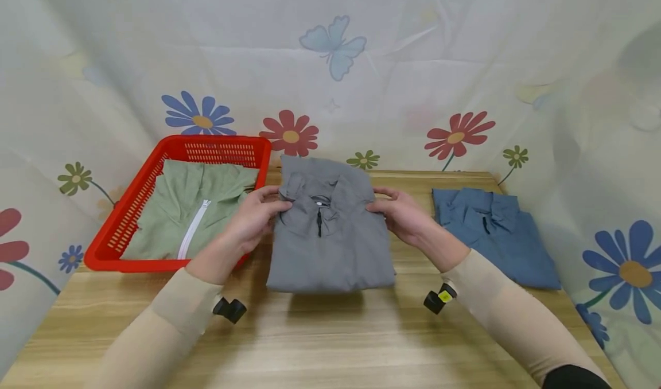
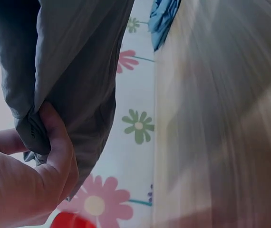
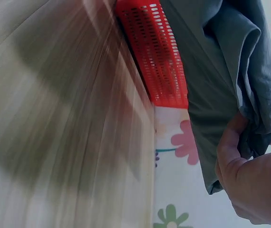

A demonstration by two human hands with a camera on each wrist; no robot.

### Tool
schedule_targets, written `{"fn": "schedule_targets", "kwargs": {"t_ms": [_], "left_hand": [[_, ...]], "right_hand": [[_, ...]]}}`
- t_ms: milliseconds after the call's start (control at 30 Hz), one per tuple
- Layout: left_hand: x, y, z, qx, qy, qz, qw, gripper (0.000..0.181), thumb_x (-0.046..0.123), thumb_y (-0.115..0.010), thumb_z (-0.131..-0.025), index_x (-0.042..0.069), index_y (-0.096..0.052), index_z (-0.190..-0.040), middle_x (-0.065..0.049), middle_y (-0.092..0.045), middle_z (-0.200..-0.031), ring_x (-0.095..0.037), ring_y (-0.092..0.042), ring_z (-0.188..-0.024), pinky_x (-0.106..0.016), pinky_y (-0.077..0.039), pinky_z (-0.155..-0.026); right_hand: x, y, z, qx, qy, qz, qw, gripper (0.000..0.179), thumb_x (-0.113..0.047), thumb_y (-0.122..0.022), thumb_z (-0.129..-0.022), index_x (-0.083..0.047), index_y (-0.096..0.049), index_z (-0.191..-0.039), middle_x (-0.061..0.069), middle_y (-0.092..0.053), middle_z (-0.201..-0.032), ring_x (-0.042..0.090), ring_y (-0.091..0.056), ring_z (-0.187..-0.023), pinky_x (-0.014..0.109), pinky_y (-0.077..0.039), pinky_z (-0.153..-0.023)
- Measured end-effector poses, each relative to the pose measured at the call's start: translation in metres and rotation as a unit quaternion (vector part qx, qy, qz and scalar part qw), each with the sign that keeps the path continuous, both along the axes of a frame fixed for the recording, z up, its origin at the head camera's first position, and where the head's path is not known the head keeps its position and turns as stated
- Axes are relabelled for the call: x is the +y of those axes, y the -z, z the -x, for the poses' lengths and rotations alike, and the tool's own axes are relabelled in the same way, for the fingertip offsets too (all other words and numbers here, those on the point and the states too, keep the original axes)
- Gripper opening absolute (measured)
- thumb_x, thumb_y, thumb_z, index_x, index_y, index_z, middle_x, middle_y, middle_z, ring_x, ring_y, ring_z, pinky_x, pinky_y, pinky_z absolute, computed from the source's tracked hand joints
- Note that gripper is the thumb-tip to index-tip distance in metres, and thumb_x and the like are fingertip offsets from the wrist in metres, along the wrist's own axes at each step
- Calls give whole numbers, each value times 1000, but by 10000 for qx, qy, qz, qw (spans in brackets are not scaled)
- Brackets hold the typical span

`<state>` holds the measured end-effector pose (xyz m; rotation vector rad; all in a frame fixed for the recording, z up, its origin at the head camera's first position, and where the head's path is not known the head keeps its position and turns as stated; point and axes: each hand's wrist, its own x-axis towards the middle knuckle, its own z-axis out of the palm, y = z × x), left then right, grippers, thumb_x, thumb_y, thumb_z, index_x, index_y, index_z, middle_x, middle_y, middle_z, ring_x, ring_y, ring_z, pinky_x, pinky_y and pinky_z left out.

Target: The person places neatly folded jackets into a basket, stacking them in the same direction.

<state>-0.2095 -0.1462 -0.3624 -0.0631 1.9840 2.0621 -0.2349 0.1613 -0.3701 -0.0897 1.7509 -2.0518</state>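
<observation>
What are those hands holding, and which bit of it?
A folded gray garment: the left hand pinches one side edge, the right hand the opposite one, both above its middle.

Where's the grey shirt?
In the head view, the grey shirt is central, held by the left hand and right hand, right of the red basket.
</observation>
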Motion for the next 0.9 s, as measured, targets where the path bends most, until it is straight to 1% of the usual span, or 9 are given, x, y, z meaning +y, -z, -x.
{"fn": "schedule_targets", "kwargs": {"t_ms": [100, 200, 300, 467, 533, 600, 700, 767, 900], "left_hand": [[-7, -7, 0, 36, 59, 240, 9997, 62, 11, -59, -104, 0, -30, -157, -18, -53, -141, -21, -59, -109, -30, -56, -88], [-15, -14, -1, -6, 99, 516, 9986, 65, 13, -59, -104, 2, -26, -159, -19, -49, -144, -24, -57, -113, -31, -55, -91], [-23, -20, -2, -53, 106, 728, 9973, 69, 14, -59, -104, 3, -22, -161, -20, -46, -146, -23, -55, -113, -29, -54, -89], [-38, -24, -3, -2, 256, 851, 9960, 67, 13, -57, -105, 1, -23, -161, -21, -44, -146, -21, -56, -109, -28, -55, -84], [-44, -25, -3, 42, 306, 937, 9951, 65, 13, -57, -105, 1, -25, -160, -21, -47, -143, -22, -57, -108, -29, -56, -84], [-50, -27, -3, 57, 362, 1054, 9938, 67, 15, -57, -105, 2, -23, -161, -20, -47, -143, -23, -57, -110, -30, -56, -85], [-58, -32, -2, 55, 408, 1241, 9914, 68, 17, -58, -105, 2, -22, -161, -19, -48, -140, -24, -57, -110, -31, -57, -86], [-63, -36, 0, 37, 485, 1325, 9900, 71, 18, -58, -105, 1, -18, -162, -19, -46, -141, -25, -56, -112, -31, -56, -87], [-75, -42, 5, 16, 601, 1544, 9862, 73, 19, -59, -105, 0, -17, -162, -19, -45, -140, -28, -52, -115, -33, -56, -88]], "right_hand": [[-6, -6, 1, 66, -66, -53, 9999, 67, 2, -59, -98, 2, -27, -157, 11, -64, -119, 17, -67, -96, 29, -56, -78], [-12, -11, 2, 130, -138, -139, 9997, 65, 1, -60, -98, 0, -31, -156, 13, -63, -123, 18, -66, -98, 30, -56, -78], [-20, -15, 3, 184, -241, -151, 9994, 62, 1, -60, -98, -1, -35, -154, 14, -62, -125, 18, -65, -98, 30, -56, -78], [-37, -18, 8, 191, -313, 21, 9993, 58, 4, -59, -97, -1, -39, -152, 12, -65, -117, 18, -66, -94, 30, -56, -76], [-44, -18, 9, 176, -327, 106, 9993, 57, 6, -58, -96, 0, -42, -150, 11, -66, -113, 18, -66, -92, 30, -56, -75], [-50, -18, 10, 150, -326, 162, 9992, 56, 7, -58, -96, 1, -44, -149, 10, -67, -111, 18, -67, -91, 31, -57, -74], [-56, -20, 10, 138, -335, 179, 9992, 55, 7, -59, -95, 1, -45, -148, 13, -65, -116, 18, -66, -93, 31, -56, -75], [-61, -24, 10, 156, -327, 141, 9992, 54, 6, -60, -95, 0, -45, -147, 14, -64, -120, 19, -66, -95, 31, -56, -76], [-70, -31, 11, 147, -323, 21, 9994, 55, 5, -61, -95, -1, -43, -147, 16, -62, -125, 20, -64, -99, 33, -55, -79]]}}
